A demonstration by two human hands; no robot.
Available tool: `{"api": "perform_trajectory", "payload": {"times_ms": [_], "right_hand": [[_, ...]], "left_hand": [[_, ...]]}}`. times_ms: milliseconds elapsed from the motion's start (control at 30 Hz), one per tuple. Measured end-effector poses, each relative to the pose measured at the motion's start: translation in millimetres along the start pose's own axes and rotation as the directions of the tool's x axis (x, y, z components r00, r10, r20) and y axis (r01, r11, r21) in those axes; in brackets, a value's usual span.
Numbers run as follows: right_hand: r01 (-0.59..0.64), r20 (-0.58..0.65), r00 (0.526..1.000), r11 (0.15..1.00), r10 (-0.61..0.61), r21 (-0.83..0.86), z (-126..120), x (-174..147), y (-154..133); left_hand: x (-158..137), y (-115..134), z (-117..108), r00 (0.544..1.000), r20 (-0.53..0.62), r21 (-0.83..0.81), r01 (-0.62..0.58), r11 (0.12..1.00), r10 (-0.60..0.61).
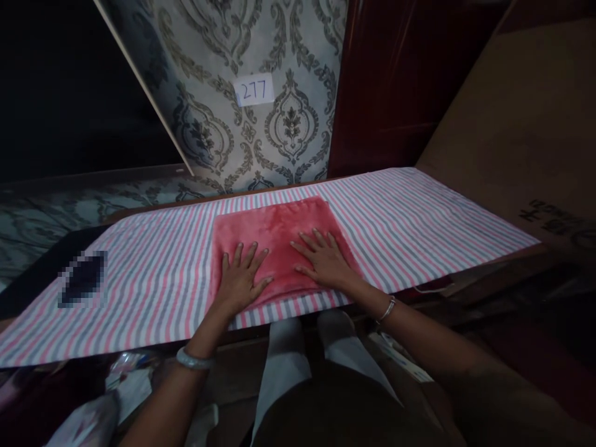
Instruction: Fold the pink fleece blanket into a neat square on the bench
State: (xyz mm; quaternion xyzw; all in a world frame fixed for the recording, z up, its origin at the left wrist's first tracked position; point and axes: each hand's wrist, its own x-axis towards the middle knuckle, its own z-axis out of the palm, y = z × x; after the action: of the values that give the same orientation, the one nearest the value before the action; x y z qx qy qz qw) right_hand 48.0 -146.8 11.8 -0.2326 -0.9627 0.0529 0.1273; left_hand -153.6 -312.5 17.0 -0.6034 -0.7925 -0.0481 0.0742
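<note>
A folded red plush cloth lies roughly square on a striped sheet of pink, grey and white. My left hand rests on the cloth's front left part, palm down with the fingers spread. On its right side lies my right hand, also flat and with spread fingers. Neither hand grips anything. How many layers the red cloth has, I cannot tell.
A dark screen stands at the back left, beside a patterned wall with a paper marked 277. At the right is a large cardboard box. A blurred dark patch is at the sheet's left. Bags and papers lie below the front edge.
</note>
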Motion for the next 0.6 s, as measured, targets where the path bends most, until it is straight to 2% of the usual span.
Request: {"api": "perform_trajectory", "payload": {"times_ms": [233, 300, 367, 467, 533, 600], "right_hand": [[0.011, 0.008, 1.0, 0.999, -0.011, 0.049, -10.5, -2.8, -0.2], [-0.002, -0.016, 1.0, 0.998, 0.003, 0.066, -14.0, -9.2, 5.9], [-0.071, -0.069, 0.995, 0.993, 0.078, 0.095, -14.1, -18.4, 15.7], [-0.244, -0.16, 0.945, 0.941, 0.285, 0.235, -6.8, -32.9, 32.6], [-0.341, -0.162, 0.888, 0.854, 0.43, 0.394, 0.1, -39.8, 41.1], [-0.395, -0.114, 0.842, 0.746, 0.528, 0.537, 4.9, -42.9, 45.7]], "left_hand": [[-7.5, -2.8, -17.7, 0.999, 0.003, -0.007, 0.039, 0.999, -0.039], [-18.0, -10.1, -19.9, 0.994, -0.041, 0.003, 0.101, 0.995, -0.101], [-30.8, -20.8, -17.8, 0.973, -0.098, -0.039, 0.206, 0.978, -0.209], [-47.8, -35.7, -9.2, 0.907, -0.153, -0.278, 0.343, 0.897, -0.393], [-54.4, -40.3, -4.5, 0.84, -0.142, -0.464, 0.411, 0.785, -0.524], [-57.2, -40.7, -4.3, 0.76, -0.114, -0.596, 0.463, 0.656, -0.64]]}}
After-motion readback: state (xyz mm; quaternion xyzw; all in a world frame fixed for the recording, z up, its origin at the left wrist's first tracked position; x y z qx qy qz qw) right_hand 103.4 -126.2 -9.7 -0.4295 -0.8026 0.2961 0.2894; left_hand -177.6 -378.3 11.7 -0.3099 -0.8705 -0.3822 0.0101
